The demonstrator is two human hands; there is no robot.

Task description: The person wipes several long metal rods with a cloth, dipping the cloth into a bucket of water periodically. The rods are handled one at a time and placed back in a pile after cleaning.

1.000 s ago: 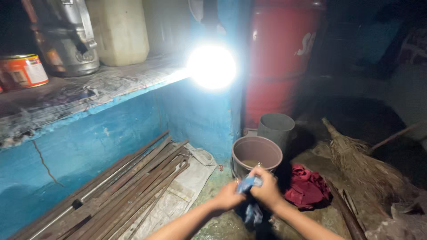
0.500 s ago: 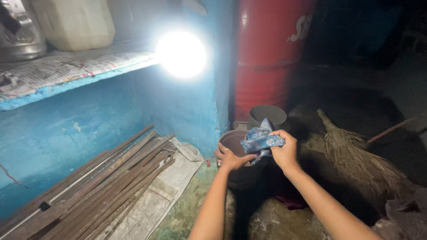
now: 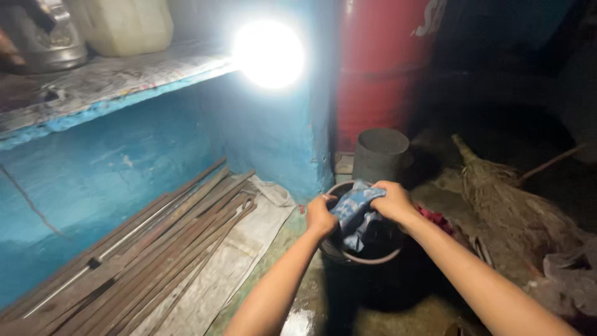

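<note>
My left hand (image 3: 320,215) and my right hand (image 3: 392,201) both grip a wet blue cloth (image 3: 354,211), twisted between them. The cloth hangs over a round dark bucket (image 3: 360,256) that stands on the wet floor. Its lower end droops into the bucket's dark inside. A red cloth (image 3: 435,218) lies just right of the bucket, partly hidden by my right forearm.
A grey cylindrical container (image 3: 380,155) stands behind the bucket, with a red drum (image 3: 379,68) beyond it. Several long metal rods (image 3: 143,255) lie along the blue wall. A straw broom (image 3: 510,199) lies at right. A bright lamp (image 3: 268,55) glares beside a shelf holding a pale jerrycan (image 3: 124,25).
My hands have come lower and closer with the blue cloth, from held up in front of the drum down to just over the bucket. My view has moved nearer.
</note>
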